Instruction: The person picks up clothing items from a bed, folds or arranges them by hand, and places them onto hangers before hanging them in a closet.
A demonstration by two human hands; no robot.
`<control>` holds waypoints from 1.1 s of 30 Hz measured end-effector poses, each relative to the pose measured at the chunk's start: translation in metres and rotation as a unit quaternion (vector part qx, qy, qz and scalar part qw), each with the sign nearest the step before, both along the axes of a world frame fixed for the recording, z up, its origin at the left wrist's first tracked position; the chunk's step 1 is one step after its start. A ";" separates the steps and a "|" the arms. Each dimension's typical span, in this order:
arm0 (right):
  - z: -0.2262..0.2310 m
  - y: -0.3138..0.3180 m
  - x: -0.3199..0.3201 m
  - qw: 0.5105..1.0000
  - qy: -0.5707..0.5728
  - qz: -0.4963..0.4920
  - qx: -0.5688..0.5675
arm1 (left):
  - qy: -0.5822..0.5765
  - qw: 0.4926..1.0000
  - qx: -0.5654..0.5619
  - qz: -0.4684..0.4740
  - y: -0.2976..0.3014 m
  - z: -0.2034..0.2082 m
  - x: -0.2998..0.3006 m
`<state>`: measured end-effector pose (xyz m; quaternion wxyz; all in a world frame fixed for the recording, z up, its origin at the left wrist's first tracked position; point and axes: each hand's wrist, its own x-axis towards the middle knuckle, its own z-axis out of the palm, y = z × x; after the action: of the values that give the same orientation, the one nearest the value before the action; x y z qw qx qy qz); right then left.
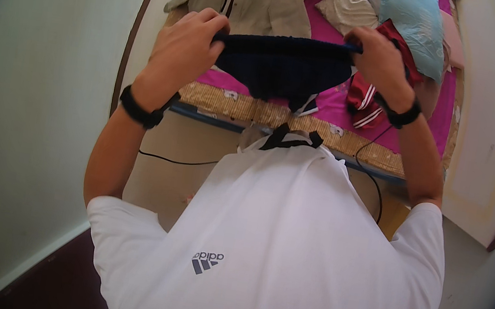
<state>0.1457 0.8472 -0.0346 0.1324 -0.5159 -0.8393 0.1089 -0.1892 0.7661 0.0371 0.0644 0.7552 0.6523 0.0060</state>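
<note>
My left hand (188,48) and my right hand (382,62) are raised in front of me, level with each other. Between them a dark navy garment (284,66) is stretched sideways, its top edge taut and its lower part drooping. The fingers of each hand are closed on one end of that edge. What kind of garment it is I cannot tell. Behind it lies a bed with a magenta sheet (331,106). A beige button-front garment (255,0) is spread on the bed's far left. Beyond my right hand is a red garment with white stripes (362,105).
A light blue bundle (413,29) and an off-white cloth (347,8) lie at the bed's back right. The woven mat (205,97) shows along the near edge. A wall (28,107) stands left, a white door-like panel (485,127) right. A black cable (176,161) hangs below the bed.
</note>
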 end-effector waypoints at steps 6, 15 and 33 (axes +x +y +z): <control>0.139 0.003 0.030 0.998 0.025 -0.002 0.055 | -0.173 0.980 0.095 -0.008 0.008 0.085 0.000; 0.273 -0.020 0.035 0.986 -0.029 0.009 0.164 | -0.152 0.934 0.322 -0.040 0.029 0.150 -0.075; 0.242 0.030 0.002 0.811 0.329 0.384 -0.294 | -0.273 0.953 0.119 -0.053 0.096 0.149 -0.074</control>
<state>0.1473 0.8776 0.2077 0.1901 -0.0986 -0.8031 0.5561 -0.2627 0.8619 0.1864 0.1499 0.7603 0.5636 0.2860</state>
